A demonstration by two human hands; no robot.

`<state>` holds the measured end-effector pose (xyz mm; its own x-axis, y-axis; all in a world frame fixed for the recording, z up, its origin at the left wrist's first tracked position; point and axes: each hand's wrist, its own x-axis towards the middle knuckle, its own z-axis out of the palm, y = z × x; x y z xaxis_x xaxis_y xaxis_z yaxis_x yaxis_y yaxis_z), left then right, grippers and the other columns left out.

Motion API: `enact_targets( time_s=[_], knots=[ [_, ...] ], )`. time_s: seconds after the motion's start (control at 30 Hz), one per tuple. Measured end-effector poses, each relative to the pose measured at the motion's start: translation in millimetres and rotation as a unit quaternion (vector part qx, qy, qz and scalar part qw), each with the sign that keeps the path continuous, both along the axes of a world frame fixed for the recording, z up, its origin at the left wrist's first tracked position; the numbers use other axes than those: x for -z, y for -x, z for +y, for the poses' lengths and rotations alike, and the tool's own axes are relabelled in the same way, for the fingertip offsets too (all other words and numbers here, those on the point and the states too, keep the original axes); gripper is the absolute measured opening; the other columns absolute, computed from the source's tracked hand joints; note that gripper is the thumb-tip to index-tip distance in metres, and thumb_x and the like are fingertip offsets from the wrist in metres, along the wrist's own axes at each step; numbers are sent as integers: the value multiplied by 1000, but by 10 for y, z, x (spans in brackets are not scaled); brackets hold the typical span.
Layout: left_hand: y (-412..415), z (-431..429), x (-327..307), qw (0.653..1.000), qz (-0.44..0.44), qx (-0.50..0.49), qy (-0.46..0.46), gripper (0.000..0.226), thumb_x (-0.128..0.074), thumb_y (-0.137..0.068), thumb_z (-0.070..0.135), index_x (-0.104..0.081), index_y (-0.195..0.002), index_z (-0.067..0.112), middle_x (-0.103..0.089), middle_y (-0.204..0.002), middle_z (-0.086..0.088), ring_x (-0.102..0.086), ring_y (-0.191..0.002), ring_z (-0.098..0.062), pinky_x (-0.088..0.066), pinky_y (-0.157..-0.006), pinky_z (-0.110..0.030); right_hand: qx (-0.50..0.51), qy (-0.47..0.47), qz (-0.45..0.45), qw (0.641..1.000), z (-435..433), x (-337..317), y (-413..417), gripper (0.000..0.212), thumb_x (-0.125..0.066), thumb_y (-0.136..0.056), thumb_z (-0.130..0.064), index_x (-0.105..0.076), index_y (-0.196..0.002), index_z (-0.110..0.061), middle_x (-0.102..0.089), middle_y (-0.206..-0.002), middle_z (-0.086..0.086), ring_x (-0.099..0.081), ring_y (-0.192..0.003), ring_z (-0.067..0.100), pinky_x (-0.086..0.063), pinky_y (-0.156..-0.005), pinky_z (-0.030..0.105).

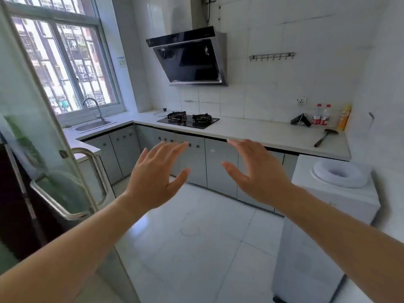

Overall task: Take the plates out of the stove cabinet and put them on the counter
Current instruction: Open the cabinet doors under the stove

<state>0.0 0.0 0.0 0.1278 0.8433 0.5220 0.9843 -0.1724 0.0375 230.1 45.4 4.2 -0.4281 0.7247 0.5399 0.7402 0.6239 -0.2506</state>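
Both hands, left [153, 178] & right [253, 171], spread wide, empty, well short of shut stove cabinet [192, 162] under the hob [188, 120]; plates unseen, presumably inside, so step closer, pull door by knob.

1. White glossy tiles cover the walls [273, 36] and the pale tiled floor [196, 237].
2. A large barred window [63, 62] at the left lets in bright daylight above a steel sink [94, 125] with a curved faucet [93, 106].
3. A black range hood [190, 55] hangs on the back wall.
4. An empty hook rail [272, 56] is fixed to its right.
5. A glass door [32, 127] with a metal handle stands open at the left.
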Motion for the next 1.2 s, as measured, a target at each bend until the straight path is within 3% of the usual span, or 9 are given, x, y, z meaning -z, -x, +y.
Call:
enact_targets(
  time_s=[0.2,0.53,0.93,1.2],
  knots=[
    [-150,-124,426,999,12,2,30,61,-25,-88,56,-33,-140,25,-50,-137,-1,-41,-132,-26,-28,-108,-54,-26,52,-28,998,-62,424,-85,62,-35,-89,-55,-36,-139,-18,-42,-141,-1,-36,-129,16,-30,-104,32],
    [-199,89,878,993,-10,1,115,59,-25,-89,57,-39,-136,23,-56,-130,0,-50,-123,-24,-35,-106,-53,-27,154,-14,988,-12,900,-260,51,-42,-91,-50,-42,-134,-23,-50,-133,-8,-45,-121,10,-37,-99,27],
    [-46,1056,1441,976,-149,-9,158,55,-30,-89,53,-42,-134,25,-53,-132,1,-58,-98,-27,-39,-93,-37,1,260,-8,966,906,1361,71,50,-42,-92,-50,-40,-135,-26,-41,-140,-12,-37,-127,6,-26,-96,18],
    [407,1621,1668,964,-147,-19,223,55,-28,-89,57,-39,-135,29,-48,-136,6,-53,-113,-20,-41,-96,-35,-4,319,-55,946,1539,1593,527,54,-42,-91,-51,-35,-139,-27,-35,-143,-12,-33,-131,8,-27,-103,23]
  ],
)
